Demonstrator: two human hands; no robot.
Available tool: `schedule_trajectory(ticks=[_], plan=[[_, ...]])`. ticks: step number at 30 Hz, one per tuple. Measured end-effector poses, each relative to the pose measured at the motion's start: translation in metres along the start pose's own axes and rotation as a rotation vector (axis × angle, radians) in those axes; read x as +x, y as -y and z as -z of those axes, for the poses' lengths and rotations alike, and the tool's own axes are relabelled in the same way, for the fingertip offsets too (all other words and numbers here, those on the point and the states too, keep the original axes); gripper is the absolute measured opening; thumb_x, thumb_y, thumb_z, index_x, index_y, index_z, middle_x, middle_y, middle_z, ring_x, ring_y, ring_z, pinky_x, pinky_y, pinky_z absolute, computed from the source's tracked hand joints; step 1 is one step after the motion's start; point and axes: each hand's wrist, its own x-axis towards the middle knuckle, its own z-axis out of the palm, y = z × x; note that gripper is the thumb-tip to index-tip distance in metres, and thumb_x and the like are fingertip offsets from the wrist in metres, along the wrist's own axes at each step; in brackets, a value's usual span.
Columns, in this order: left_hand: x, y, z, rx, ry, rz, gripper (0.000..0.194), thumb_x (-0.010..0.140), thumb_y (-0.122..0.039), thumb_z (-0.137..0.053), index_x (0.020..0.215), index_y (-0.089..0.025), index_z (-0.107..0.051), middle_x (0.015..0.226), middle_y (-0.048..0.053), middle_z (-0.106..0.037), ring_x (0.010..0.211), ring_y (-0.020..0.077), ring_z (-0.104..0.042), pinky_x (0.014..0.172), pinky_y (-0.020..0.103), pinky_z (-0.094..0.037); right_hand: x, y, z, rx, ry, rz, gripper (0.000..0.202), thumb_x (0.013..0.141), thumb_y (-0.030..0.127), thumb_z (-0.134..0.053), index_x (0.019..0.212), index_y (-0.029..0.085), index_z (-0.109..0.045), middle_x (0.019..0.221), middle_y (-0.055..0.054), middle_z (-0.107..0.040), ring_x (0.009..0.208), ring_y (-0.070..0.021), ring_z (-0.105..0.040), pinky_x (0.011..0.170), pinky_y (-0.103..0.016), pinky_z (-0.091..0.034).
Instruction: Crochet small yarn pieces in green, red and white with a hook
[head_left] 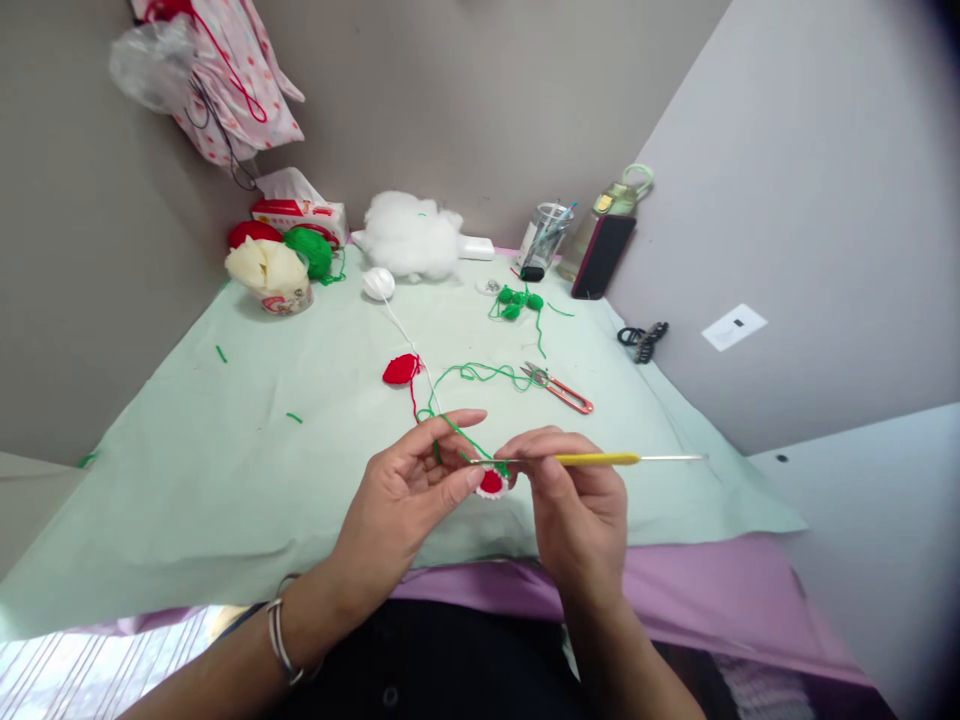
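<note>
My left hand (409, 490) pinches the edge of a small round crochet piece (491, 483), red in the middle with a white rim and some green stitches at its top. Green yarn (469, 437) runs from the raised left index finger down to the piece. Between the fingers of my right hand (574, 495) is a crochet hook (600, 460) with a yellow handle, lying level, its metal tip at the green stitches. Past the hands lie a red crocheted piece (401, 369) with a red tail and a white yarn ball (378, 284), its strand leading toward my left hand.
Thread snips (566, 392) with orange handles lie beyond my right hand, beside loose green yarn. Small green crocheted pieces (519, 302), white stuffing (412, 235), a bottle (604, 220) with a phone (604, 257) leaning on it, and a tub (285, 298) stand farther back.
</note>
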Motion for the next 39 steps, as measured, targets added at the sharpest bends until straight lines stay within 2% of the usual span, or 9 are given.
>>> schedule_trajectory(ticks=[6,14,18,24,28,31,34,39], plan=[[-0.001,0.000,0.002,0.014,-0.023,0.032,0.039,0.083,-0.030,-0.086,0.121,-0.029,-0.078,0.085,-0.002,-0.064,0.083,0.0135,-0.063,0.080,0.024,-0.055,0.001,0.004,0.004,-0.006,0.043,0.007,0.016,0.105,0.025,-0.057,0.101,0.022,-0.072,0.090,-0.006,-0.078,0.075,-0.0174,-0.071,0.067,-0.033,-0.062],[-0.002,0.001,0.001,0.032,-0.049,0.019,0.037,0.085,-0.029,-0.084,0.121,-0.029,-0.077,0.085,-0.003,-0.064,0.082,0.0120,-0.064,0.078,0.022,-0.054,-0.008,0.012,0.009,-0.363,0.134,0.303,0.029,0.101,0.008,-0.052,0.117,0.024,-0.070,0.101,-0.007,-0.078,0.090,-0.0211,-0.075,0.075,-0.038,-0.063],[-0.001,-0.001,0.000,0.061,-0.065,0.004,0.039,0.085,-0.028,-0.084,0.123,-0.027,-0.076,0.084,-0.003,-0.063,0.079,0.0128,-0.064,0.077,0.024,-0.055,-0.007,0.014,0.008,-0.503,0.178,0.442,0.029,0.100,0.007,-0.051,0.118,0.023,-0.068,0.094,-0.008,-0.078,0.090,-0.0226,-0.077,0.070,-0.037,-0.064],[-0.001,0.001,-0.003,0.036,-0.083,-0.018,0.034,0.086,-0.026,-0.082,0.120,-0.026,-0.074,0.082,-0.004,-0.065,0.076,0.0099,-0.065,0.074,0.020,-0.054,-0.007,0.007,0.008,-0.581,0.184,0.513,0.026,0.099,0.009,-0.056,0.118,0.021,-0.068,0.102,-0.013,-0.079,0.090,-0.0215,-0.077,0.068,-0.034,-0.064],[0.000,0.003,-0.003,0.022,-0.075,-0.030,0.030,0.089,-0.026,-0.080,0.118,-0.026,-0.074,0.082,-0.004,-0.067,0.079,0.0095,-0.067,0.076,0.019,-0.055,-0.010,0.003,0.008,-0.639,0.185,0.574,0.029,0.096,0.006,-0.059,0.120,0.020,-0.068,0.108,-0.015,-0.078,0.096,-0.0216,-0.076,0.072,-0.033,-0.064],[-0.001,0.003,-0.003,0.011,-0.074,-0.029,0.031,0.088,-0.025,-0.081,0.118,-0.025,-0.074,0.082,-0.004,-0.067,0.078,0.0100,-0.068,0.077,0.020,-0.056,-0.010,0.003,0.009,-0.635,0.204,0.566,0.030,0.096,0.008,-0.060,0.121,0.022,-0.069,0.109,-0.014,-0.078,0.095,-0.0217,-0.076,0.071,-0.033,-0.065],[-0.002,0.002,-0.004,-0.001,-0.074,-0.023,0.032,0.087,-0.024,-0.082,0.119,-0.025,-0.074,0.082,-0.004,-0.066,0.078,0.0105,-0.068,0.079,0.022,-0.057,-0.011,0.001,0.009,-0.588,0.171,0.541,0.031,0.097,0.009,-0.059,0.122,0.024,-0.069,0.108,-0.012,-0.078,0.091,-0.0214,-0.076,0.068,-0.034,-0.065],[-0.001,0.004,-0.005,-0.059,-0.048,0.002,0.035,0.084,-0.024,-0.085,0.117,-0.024,-0.075,0.086,-0.004,-0.068,0.083,0.0109,-0.069,0.082,0.021,-0.057,-0.016,-0.006,0.006,-0.729,0.154,0.574,0.039,0.094,0.005,-0.064,0.126,0.025,-0.070,0.110,-0.011,-0.078,0.097,-0.0220,-0.075,0.075,-0.034,-0.065]])
